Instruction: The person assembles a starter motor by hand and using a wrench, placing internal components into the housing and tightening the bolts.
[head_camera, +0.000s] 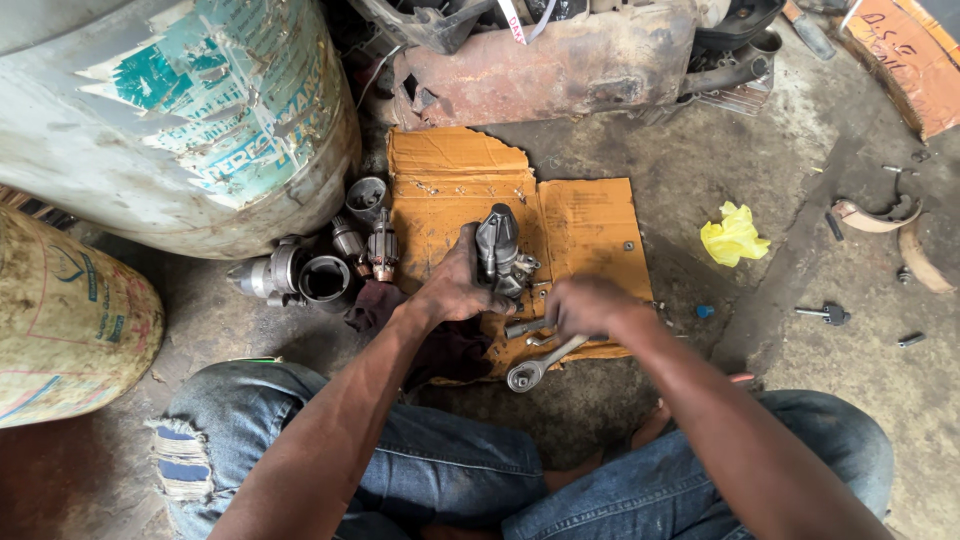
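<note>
My left hand (455, 285) grips a grey metal motor housing (497, 245), holding it upright on a flattened piece of orange cardboard (585, 225). My right hand (590, 305) is closed just right of it, over small metal parts on the cardboard. A silver ring spanner (540, 365) lies under that hand, its ring end toward me, and a short metal socket piece (522, 327) sits between the hands. Whether the right hand holds the spanner is hidden by the fingers.
Dismantled motor parts (310, 275), an armature (381, 250) and a dark rag (375, 305) lie left of the cardboard. A large peeling drum (190, 120) and a sack (70, 320) stand left; a rusty engine part (550, 65) is ahead. Yellow cloth (735, 235), brake shoes (880, 215) and bolts lie right.
</note>
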